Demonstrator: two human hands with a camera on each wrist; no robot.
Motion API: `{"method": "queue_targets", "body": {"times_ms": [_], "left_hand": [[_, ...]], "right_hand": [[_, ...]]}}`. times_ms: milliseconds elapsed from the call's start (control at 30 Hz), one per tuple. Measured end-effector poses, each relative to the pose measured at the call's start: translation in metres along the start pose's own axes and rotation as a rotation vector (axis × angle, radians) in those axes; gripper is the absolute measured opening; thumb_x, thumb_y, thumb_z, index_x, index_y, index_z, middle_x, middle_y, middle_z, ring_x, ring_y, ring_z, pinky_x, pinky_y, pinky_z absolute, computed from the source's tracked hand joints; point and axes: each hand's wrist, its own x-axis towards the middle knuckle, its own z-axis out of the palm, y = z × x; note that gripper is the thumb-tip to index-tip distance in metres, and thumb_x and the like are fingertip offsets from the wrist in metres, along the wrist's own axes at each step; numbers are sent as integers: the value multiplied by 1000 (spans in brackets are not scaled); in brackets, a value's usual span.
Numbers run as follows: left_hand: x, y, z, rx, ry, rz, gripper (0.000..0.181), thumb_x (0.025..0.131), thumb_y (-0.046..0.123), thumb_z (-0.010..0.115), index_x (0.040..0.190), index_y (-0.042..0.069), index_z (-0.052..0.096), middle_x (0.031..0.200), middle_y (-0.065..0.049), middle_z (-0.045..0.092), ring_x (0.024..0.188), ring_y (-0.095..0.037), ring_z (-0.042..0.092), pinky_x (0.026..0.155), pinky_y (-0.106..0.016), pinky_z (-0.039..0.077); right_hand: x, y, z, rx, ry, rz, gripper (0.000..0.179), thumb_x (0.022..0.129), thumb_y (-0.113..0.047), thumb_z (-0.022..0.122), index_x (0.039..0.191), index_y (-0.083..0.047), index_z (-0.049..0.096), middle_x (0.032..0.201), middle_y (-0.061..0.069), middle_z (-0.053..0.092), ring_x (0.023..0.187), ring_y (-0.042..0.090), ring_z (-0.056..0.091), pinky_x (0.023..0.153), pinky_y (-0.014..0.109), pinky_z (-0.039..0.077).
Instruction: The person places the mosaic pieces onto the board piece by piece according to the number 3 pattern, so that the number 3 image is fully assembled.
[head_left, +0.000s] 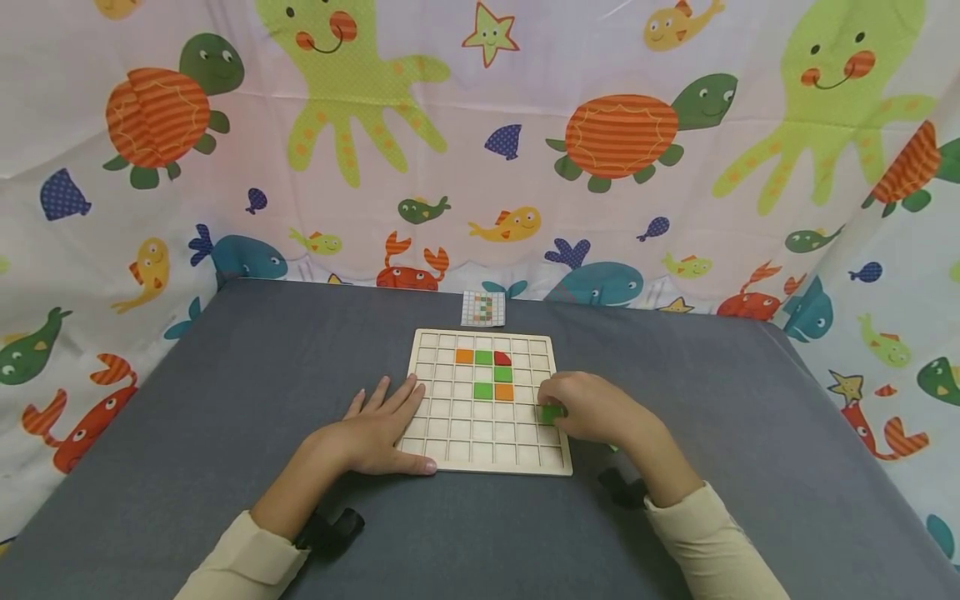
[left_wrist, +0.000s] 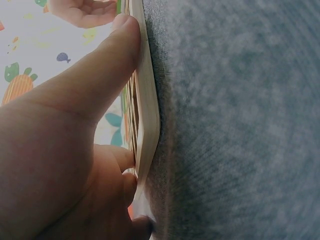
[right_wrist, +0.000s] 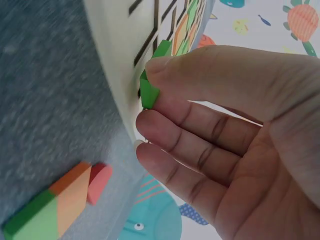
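Note:
A pale wooden grid board lies on the grey cloth. My left hand rests along its left edge with fingers spread, the thumb on the front left corner. Over the board's right edge, my right hand pinches a green square tile between thumb and index finger. Set in the grid are an orange tile, a green tile and a red rounded tile in one row. Below them sit a green tile, then another green tile beside an orange one.
Behind the board lies a small printed grid card with a coloured pattern. To the right of the board, loose green, orange and red pieces lie on the cloth. A sea-animal curtain hangs behind the table.

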Motion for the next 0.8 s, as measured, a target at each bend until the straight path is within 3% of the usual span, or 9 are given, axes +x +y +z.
{"method": "queue_targets", "body": {"times_ms": [433, 800], "left_hand": [[3, -5, 5, -32, 4, 20, 118, 79, 75, 66, 161, 7, 14, 168, -12, 4, 150, -44, -6, 112, -67, -5], [1, -2, 2, 3, 8, -5, 113, 82, 70, 67, 162, 8, 14, 168, -10, 5, 150, -43, -3, 114, -66, 0]], "right_hand": [[20, -14, 4, -25, -3, -64, 20, 79, 10, 68, 79, -10, 62, 75, 1, 49, 71, 14, 43, 63, 30, 35], [34, -25, 11, -10, 5, -101, 19, 77, 10, 68, 84, -8, 67, 79, 2, 57, 73, 15, 45, 64, 31, 39]]}}
